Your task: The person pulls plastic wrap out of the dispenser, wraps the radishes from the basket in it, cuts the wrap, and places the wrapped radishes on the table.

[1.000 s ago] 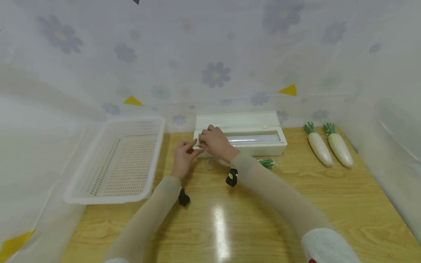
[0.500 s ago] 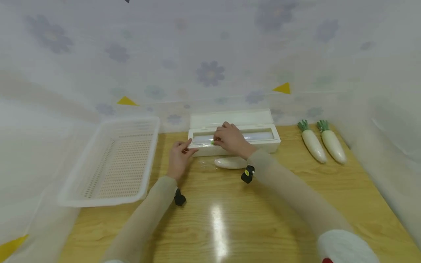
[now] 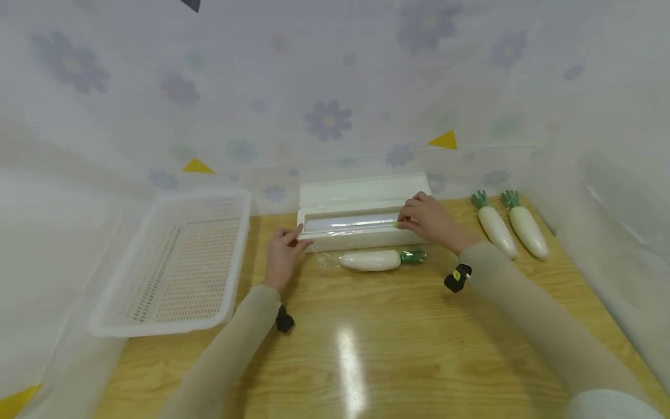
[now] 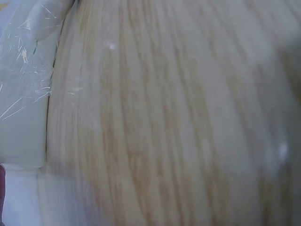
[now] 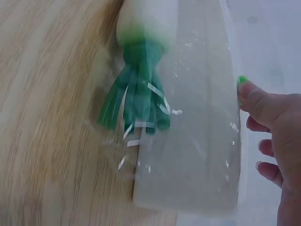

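Note:
A white cling film box [image 3: 361, 238] stands at the back middle with its lid raised and a film roll [image 3: 340, 223] inside. My left hand [image 3: 281, 259] grips the left end of the box between thumb and fingers. At its right end, my right hand [image 3: 430, 221] pinches a small green slide cutter [image 3: 395, 224] on the front edge; the right wrist view shows the cutter's green tip [image 5: 242, 79] by the thumb. A white radish with green tops [image 3: 370, 260] lies before the box, wrapped in clear film [image 4: 28, 70]. Film runs up the box front.
To the left stands a white perforated basket [image 3: 239, 273]. Two more white radishes lie at the right, one [image 3: 497, 231] beside the other [image 3: 528, 234]. A flower-patterned sheet [image 3: 335, 70] closes off the back of the wooden table [image 3: 324, 349].
My right hand has slid the green slide cutter from the box's left end to its right end, uncovering the wrapped radish to view. My left hand has stayed at the left end.

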A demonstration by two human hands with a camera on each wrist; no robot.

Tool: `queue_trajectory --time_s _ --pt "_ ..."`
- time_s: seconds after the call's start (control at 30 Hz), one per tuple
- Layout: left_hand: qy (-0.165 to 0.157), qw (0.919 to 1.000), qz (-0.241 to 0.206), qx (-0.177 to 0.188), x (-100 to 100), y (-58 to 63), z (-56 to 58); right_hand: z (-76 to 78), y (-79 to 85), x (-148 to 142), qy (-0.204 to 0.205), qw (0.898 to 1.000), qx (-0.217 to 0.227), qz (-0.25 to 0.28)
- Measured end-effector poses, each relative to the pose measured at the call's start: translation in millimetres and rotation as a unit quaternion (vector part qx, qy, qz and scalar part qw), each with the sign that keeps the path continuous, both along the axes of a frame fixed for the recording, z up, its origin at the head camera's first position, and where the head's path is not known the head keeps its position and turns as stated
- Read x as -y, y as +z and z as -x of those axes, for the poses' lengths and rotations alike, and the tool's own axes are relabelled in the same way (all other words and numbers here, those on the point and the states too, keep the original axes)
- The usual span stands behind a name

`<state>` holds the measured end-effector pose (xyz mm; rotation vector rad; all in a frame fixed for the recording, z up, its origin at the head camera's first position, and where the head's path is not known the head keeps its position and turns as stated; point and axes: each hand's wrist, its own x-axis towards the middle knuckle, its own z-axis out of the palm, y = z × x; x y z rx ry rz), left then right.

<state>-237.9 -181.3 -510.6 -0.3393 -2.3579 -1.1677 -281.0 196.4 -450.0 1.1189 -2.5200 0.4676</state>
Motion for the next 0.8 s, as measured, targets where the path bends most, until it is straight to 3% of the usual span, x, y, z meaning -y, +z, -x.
queue_trajectory --time_s 0.27,0.57,0.8 --pt "0.005 0.9998 0.013 -0.017 2.7 0.7 -0.5 -2.9 0.3 -40.4 0.002 0.999 -0.05 0.007" --pt "0.005 0.9999 0.005 0.014 0.1 0.6 -4.6 -6.9 -4.7 -72.2 -0.022 0.998 -0.053 0.003" --pt "-0.009 0.9999 0.001 -0.012 -5.4 -0.3 -3.6 -9.3 -3.1 -80.8 -0.009 0.998 -0.066 0.01"
